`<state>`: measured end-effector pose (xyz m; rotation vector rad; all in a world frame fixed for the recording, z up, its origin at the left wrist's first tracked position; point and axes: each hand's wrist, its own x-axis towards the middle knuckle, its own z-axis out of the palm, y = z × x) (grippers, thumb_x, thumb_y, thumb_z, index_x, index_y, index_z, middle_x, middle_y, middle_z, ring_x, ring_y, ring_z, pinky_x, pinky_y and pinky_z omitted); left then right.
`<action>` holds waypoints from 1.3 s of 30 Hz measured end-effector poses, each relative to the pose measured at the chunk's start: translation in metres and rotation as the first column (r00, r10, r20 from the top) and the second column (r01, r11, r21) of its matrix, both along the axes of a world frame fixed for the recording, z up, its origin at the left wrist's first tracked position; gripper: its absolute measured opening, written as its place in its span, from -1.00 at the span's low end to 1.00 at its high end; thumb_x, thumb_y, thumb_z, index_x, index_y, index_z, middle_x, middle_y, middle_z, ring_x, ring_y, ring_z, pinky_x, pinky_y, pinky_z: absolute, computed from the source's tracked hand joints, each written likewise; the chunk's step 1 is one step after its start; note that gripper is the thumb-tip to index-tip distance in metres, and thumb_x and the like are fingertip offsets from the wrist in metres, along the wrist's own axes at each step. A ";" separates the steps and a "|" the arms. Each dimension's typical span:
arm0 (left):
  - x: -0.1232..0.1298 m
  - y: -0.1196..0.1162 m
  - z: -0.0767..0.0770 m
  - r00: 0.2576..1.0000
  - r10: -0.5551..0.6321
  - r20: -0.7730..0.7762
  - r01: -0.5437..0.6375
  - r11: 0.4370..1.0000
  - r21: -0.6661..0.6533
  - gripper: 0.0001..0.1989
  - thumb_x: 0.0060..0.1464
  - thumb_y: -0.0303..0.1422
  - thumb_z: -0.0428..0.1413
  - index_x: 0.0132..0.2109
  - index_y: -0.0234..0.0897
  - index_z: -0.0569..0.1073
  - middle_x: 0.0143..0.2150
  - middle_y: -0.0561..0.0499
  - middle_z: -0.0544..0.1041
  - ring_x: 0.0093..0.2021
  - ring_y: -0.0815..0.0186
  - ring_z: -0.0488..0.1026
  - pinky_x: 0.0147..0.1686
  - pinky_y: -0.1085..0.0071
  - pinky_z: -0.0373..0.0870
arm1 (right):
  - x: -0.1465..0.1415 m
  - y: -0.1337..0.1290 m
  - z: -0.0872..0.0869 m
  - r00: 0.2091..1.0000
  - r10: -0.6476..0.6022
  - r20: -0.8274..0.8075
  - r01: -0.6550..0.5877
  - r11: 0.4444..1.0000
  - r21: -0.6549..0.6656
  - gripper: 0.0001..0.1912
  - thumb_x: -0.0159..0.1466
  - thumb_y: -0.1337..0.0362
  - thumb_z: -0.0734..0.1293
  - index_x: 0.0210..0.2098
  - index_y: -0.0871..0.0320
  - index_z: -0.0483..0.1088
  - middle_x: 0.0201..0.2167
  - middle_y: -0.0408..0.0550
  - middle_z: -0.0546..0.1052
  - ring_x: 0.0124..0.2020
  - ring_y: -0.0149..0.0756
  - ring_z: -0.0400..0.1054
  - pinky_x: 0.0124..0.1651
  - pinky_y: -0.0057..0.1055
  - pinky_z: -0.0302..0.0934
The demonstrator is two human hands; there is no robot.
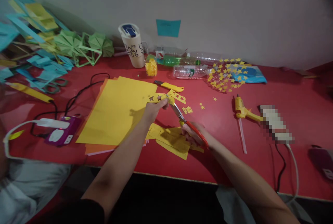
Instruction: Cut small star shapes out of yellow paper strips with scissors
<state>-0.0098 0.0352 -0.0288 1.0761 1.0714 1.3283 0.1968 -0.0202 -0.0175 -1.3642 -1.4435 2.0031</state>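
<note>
My left hand [155, 110] pinches a yellow paper strip [179, 97] that has star-shaped holes punched through it. Red-handled scissors [195, 133] are gripped in my right hand [191, 134], their blades pointing up and left to the paper at my left fingertips. Whether the blades are cutting into it I cannot tell. Small yellow paper stars [187, 110] lie just right of the blades. Beneath my hands are several yellow paper scraps [170, 139]. A stack of yellow sheets [117, 109], with orange ones under it, lies to the left of my left hand.
A yellow box cutter [170, 86] lies beyond my hands. Plastic bottles [191, 71], a tumbler [132, 49] and a star-covered clear piece [223, 76] line the back. A glue gun [241, 109] stands right. A purple power strip [61, 130] with cables and folded paper shapes [73, 45] are left.
</note>
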 end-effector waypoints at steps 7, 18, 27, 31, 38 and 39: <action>0.000 -0.002 0.002 0.999 -0.001 0.035 0.002 1.000 -0.023 -0.62 -0.10 -0.11 0.34 -0.53 -0.29 0.43 -0.58 0.06 0.48 -0.51 0.40 0.40 -0.39 0.39 0.39 | -0.003 -0.002 0.009 1.000 -0.010 0.011 0.010 1.000 0.024 -0.49 0.15 -0.21 0.34 -0.53 0.08 0.18 -0.78 -0.38 0.16 -0.82 -0.56 0.02 -0.72 -0.54 0.01; 0.000 0.000 0.006 0.996 -0.005 0.086 0.008 0.999 -0.040 -0.67 -0.19 -0.13 0.34 -0.52 -0.28 0.46 -0.59 0.08 0.48 -0.55 0.40 0.39 -0.46 0.40 0.38 | 0.001 0.001 0.011 0.997 0.016 0.074 -0.020 0.998 0.058 -0.52 0.17 -0.17 0.34 -0.53 0.08 0.19 -0.76 -0.36 0.18 -0.81 -0.56 0.04 -0.73 -0.53 0.05; -0.001 0.001 0.010 0.980 0.060 0.189 -0.042 0.994 -0.096 -0.74 -0.26 -0.26 0.35 -0.50 -0.28 0.45 -0.62 0.12 0.45 -0.59 0.45 0.36 -0.48 0.44 0.31 | 0.002 0.003 0.015 0.992 0.021 0.123 -0.032 0.996 0.089 -0.55 0.22 -0.12 0.31 -0.54 0.08 0.18 -0.78 -0.35 0.19 -0.80 -0.54 0.06 -0.72 -0.54 0.05; -0.001 0.001 0.013 0.971 0.084 0.223 -0.062 0.992 -0.106 -0.76 -0.29 -0.27 0.34 -0.49 -0.26 0.46 -0.57 0.13 0.47 -0.56 0.44 0.35 -0.48 0.44 0.30 | 0.003 0.004 0.014 0.993 0.038 0.114 -0.050 0.993 0.104 -0.55 0.21 -0.13 0.30 -0.54 0.07 0.17 -0.80 -0.36 0.18 -0.82 -0.53 0.07 -0.73 -0.54 0.04; 0.000 0.000 0.024 0.951 0.130 0.279 -0.094 0.986 -0.139 -0.71 -0.33 -0.31 0.34 -0.57 -0.26 0.34 -0.63 0.19 0.34 -0.58 0.50 0.25 -0.50 0.51 0.25 | 0.002 0.006 0.010 0.992 0.018 0.125 -0.029 0.996 0.087 -0.50 0.12 -0.20 0.34 -0.54 0.07 0.16 -0.78 -0.37 0.18 -0.82 -0.54 0.07 -0.75 -0.54 0.06; 0.000 0.000 0.023 0.954 0.112 0.278 -0.074 0.987 -0.142 -0.72 -0.33 -0.30 0.34 -0.54 -0.26 0.38 -0.61 0.17 0.37 -0.55 0.48 0.29 -0.48 0.49 0.29 | 0.002 0.006 0.010 0.991 0.013 0.136 -0.025 0.996 0.083 -0.49 0.12 -0.21 0.34 -0.53 0.07 0.16 -0.78 -0.37 0.17 -0.81 -0.54 0.07 -0.75 -0.54 0.06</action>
